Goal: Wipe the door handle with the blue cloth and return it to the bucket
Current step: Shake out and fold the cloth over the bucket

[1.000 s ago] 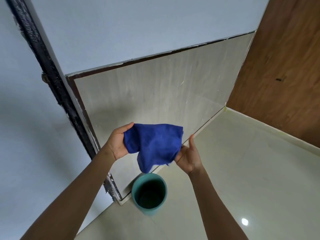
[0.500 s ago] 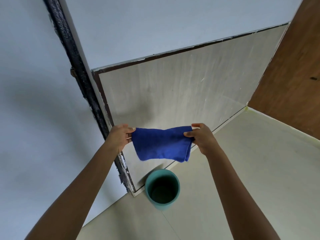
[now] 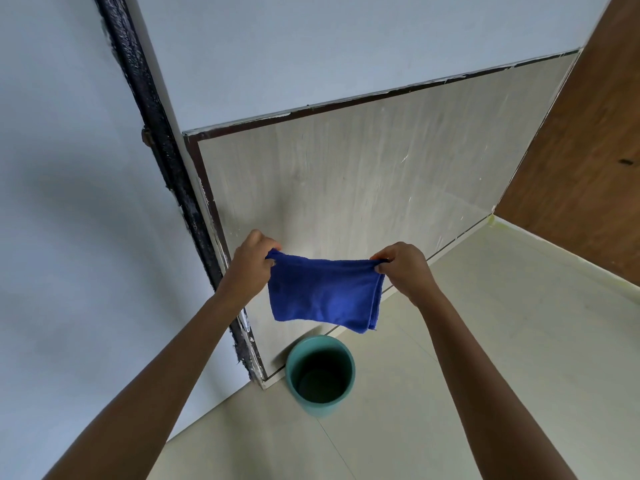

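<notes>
The blue cloth (image 3: 323, 296) hangs folded and stretched flat between my two hands, above the floor. My left hand (image 3: 251, 263) pinches its upper left corner and my right hand (image 3: 403, 266) pinches its upper right corner. Below the cloth, a teal bucket (image 3: 320, 375) stands on the floor against the wall, its inside dark. No door handle is in view.
A black door frame edge (image 3: 162, 161) runs diagonally down the left, with a small hinge-like fitting (image 3: 147, 136) on it. A pale tiled wall panel (image 3: 363, 181) stands behind the cloth. A brown wooden surface (image 3: 588, 161) rises at the right. Cream floor tiles (image 3: 485, 341) spread below.
The cloth went from bunched between my hands to folded and pulled flat. My right hand moved up and to the right corner. The view shifted left, bringing the bucket further right.
</notes>
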